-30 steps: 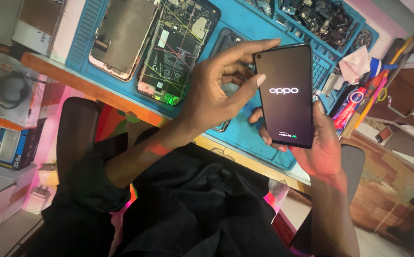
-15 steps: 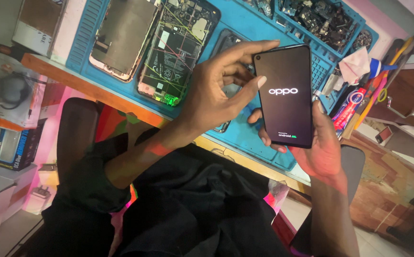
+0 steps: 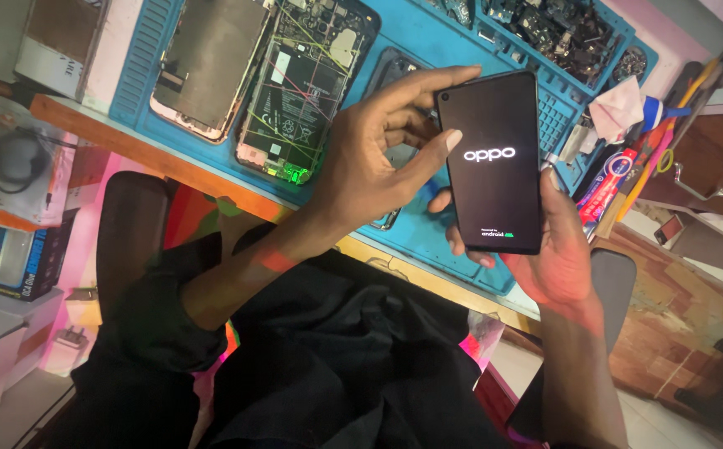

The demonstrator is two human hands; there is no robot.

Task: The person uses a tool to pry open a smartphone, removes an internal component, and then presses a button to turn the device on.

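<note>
Holding a black smartphone (image 3: 494,162) over the blue repair mat (image 3: 428,224), right hand (image 3: 557,258) cupping underneath, left hand (image 3: 374,158) fingers pinching its edge. Glass looks slick and fragile, so grip the sides.

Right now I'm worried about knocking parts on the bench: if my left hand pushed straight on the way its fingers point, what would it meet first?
The left hand already touches the black phone, so it meets that first.
</note>
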